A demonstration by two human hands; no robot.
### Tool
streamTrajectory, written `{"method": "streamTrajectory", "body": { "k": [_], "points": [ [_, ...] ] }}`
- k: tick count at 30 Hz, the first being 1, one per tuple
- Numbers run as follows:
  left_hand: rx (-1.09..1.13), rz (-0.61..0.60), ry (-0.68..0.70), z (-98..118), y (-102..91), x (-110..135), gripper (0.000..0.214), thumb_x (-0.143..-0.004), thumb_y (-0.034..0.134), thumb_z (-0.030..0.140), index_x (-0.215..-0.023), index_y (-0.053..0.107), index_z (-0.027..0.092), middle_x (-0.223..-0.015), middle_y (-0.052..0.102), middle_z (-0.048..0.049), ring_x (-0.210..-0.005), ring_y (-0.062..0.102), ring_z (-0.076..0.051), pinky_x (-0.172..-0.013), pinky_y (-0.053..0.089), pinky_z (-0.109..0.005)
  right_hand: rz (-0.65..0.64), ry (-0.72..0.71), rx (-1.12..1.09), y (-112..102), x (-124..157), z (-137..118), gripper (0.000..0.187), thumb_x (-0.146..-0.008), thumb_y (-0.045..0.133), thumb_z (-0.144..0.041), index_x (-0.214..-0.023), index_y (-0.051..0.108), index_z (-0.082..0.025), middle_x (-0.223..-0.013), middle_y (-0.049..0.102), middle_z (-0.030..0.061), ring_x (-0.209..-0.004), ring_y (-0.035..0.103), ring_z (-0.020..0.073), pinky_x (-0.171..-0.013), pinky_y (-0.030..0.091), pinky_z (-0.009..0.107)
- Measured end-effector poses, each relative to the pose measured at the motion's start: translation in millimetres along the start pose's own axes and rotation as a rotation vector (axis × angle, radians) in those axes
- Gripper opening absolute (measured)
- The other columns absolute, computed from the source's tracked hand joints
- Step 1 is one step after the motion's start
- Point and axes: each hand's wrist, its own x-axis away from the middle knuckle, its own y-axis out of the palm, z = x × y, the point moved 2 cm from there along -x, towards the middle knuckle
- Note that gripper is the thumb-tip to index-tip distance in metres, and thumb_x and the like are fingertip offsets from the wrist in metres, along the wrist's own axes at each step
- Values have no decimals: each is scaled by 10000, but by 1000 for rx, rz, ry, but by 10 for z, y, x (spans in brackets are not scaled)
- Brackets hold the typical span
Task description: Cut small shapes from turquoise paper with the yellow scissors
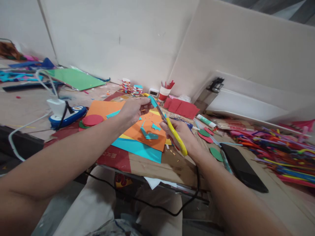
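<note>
My right hand (180,131) grips yellow-handled scissors (176,136), their blades pointing up and away from me. Between the fingertips of my left hand (135,109) is a small piece of turquoise paper (152,101), and the scissor blades meet or overlap it; whether they are cutting cannot be made out. Below both hands lies a sheet of orange paper (135,131) scattered with turquoise paper scraps (150,135). A larger turquoise sheet (137,149) sticks out from under the orange one.
Left stands a blue power strip (66,118) with a white charger. Red and green paper circles (93,120) lie beside the orange sheet. A phone (243,167), a glue stick (206,121), a bottle (209,95) and many pipe cleaners (283,154) occupy the right. A black cable (169,213) hangs over my lap.
</note>
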Motion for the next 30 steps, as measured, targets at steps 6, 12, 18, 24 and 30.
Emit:
{"method": "streamTrajectory", "body": {
  "k": [6, 12, 18, 24, 30],
  "points": [
    [5, 1, -11, -23, -5, -13, 20, -734, 651, 140, -717, 640, 134, -664, 655, -14, -620, 618, -96, -618, 426, -230, 15, 9, -2, 13, -4, 20, 430, -793, 567, -609, -759, 556, -180, -554, 464, -41, -458, 419, 86, -443, 348, 207],
    [31, 4, -18, -42, -8, -19, 26, -749, 629, 127, -724, 635, 127, -677, 661, -19, -626, 625, -92, -604, 428, -219, 29, 43, 42, 6, -2, 8, 435, -790, 567, -612, -743, 550, -180, -561, 480, -33, -449, 439, 88, -432, 352, 205],
    [34, 9, -41, -42, -10, -25, 18, -736, 643, 116, -726, 631, 126, -672, 660, -18, -623, 624, -94, -620, 427, -226, 26, 61, 46, 5, 7, -25, 453, -789, 555, -630, -742, 562, -180, -542, 493, -28, -431, 437, 93, -414, 338, 209],
    [54, 26, -91, -53, 23, -12, 27, -749, 635, 123, -725, 629, 132, -673, 663, -21, -632, 626, -102, -634, 430, -238, 33, 83, 46, 23, 3, 14, 461, -785, 550, -647, -748, 546, -188, -533, 487, -32, -413, 434, 97, -386, 324, 212],
    [32, -1, -51, -43, 26, 8, 26, -736, 624, 118, -711, 631, 124, -654, 652, -18, -634, 625, -103, -634, 423, -238, 2, 43, 36, 1, 23, -46, 437, -823, 519, -625, -758, 511, -193, -564, 496, -30, -457, 446, 94, -432, 360, 215]
  ]
}}
